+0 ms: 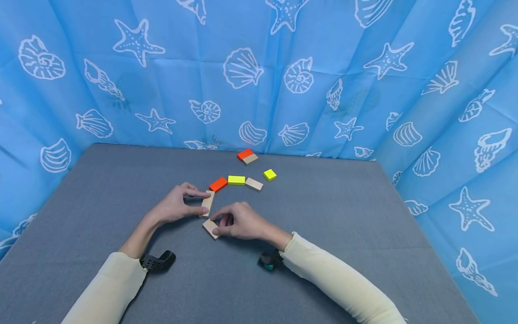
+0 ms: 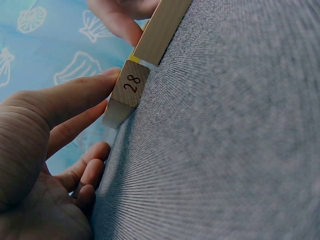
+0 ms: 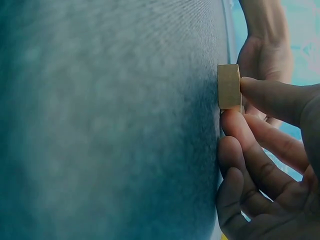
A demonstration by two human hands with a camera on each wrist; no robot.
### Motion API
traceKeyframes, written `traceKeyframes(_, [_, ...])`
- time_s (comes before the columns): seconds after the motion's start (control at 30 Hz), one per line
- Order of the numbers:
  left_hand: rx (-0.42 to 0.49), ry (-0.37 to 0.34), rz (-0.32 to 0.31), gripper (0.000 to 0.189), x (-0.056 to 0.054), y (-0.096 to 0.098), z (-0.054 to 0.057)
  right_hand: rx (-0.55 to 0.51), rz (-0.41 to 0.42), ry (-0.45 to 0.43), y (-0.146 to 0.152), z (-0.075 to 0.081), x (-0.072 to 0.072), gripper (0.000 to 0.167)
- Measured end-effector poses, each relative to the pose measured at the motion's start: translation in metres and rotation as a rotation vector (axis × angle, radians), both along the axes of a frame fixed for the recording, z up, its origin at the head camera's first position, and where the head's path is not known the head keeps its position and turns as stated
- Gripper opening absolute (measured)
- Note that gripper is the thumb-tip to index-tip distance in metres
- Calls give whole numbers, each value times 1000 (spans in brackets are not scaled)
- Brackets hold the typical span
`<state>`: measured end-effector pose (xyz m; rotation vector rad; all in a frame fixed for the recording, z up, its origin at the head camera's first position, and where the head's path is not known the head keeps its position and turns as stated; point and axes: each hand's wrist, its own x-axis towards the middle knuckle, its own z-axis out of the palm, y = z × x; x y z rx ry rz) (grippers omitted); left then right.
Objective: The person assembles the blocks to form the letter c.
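My left hand (image 1: 176, 203) pinches a plain wooden block (image 1: 208, 202) by its two ends, thumb at the near end and a finger at the far end. The end of this block (image 2: 131, 84) bears the number 28 in the left wrist view. Just nearer on the table, my right hand (image 1: 243, 221) holds a second plain wooden block (image 1: 210, 228) between thumb and fingers, set at an angle close to the first. Beyond the left hand's block, an orange block (image 1: 218, 184), a yellow block (image 1: 236, 180) and a pale block (image 1: 254, 184) continue a curved row.
A small yellow block (image 1: 270, 175) lies right of the row. Farther back, an orange block (image 1: 244, 154) and a tan block (image 1: 250, 159) lie side by side. The grey table (image 1: 323, 216) meets a blue shell-patterned curtain (image 1: 275, 90) at its back edge.
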<state>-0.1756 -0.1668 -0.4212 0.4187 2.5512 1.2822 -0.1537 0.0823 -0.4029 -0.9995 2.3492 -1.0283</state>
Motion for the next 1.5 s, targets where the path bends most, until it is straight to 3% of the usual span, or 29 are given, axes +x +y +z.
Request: traceKeyframes(1.5, [13, 30, -8, 50, -1, -1, -2, 21, -60, -18, -10, 0, 2, 31])
